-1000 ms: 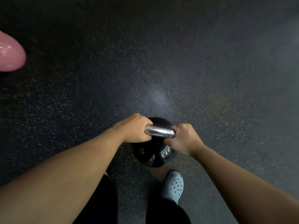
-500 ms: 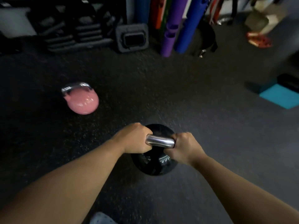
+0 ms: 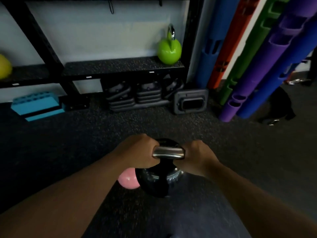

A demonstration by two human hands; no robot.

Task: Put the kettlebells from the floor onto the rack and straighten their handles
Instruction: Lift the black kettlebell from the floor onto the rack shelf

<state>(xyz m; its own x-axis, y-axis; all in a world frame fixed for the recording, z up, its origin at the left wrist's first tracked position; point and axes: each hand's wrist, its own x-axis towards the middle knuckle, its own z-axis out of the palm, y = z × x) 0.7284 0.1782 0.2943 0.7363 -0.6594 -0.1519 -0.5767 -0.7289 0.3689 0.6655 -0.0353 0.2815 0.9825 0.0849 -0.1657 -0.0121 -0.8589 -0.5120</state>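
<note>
A black kettlebell (image 3: 158,182) with a shiny steel handle hangs off the floor in front of me. My left hand (image 3: 138,152) grips the left end of the handle and my right hand (image 3: 197,156) grips the right end. A pink kettlebell (image 3: 127,181) lies on the floor behind it, mostly hidden by my left arm. The black rack (image 3: 123,67) stands ahead against the wall. On its low shelf at the right sits a green kettlebell (image 3: 169,49), handle upright. A yellow kettlebell (image 3: 4,67) shows at the shelf's far left edge.
Under the rack lie dark stacked steps (image 3: 135,97), a grey block (image 3: 191,101) and a blue block (image 3: 36,106). Coloured tubes (image 3: 253,66) lean against the wall at the right, with a dark bag (image 3: 276,107) beside them. The floor is dark speckled rubber.
My view has lifted from the floor to the rack, which is now close ahead. Both hands still hold the black kettlebell. The pink kettlebell went from far left to just behind the black one.
</note>
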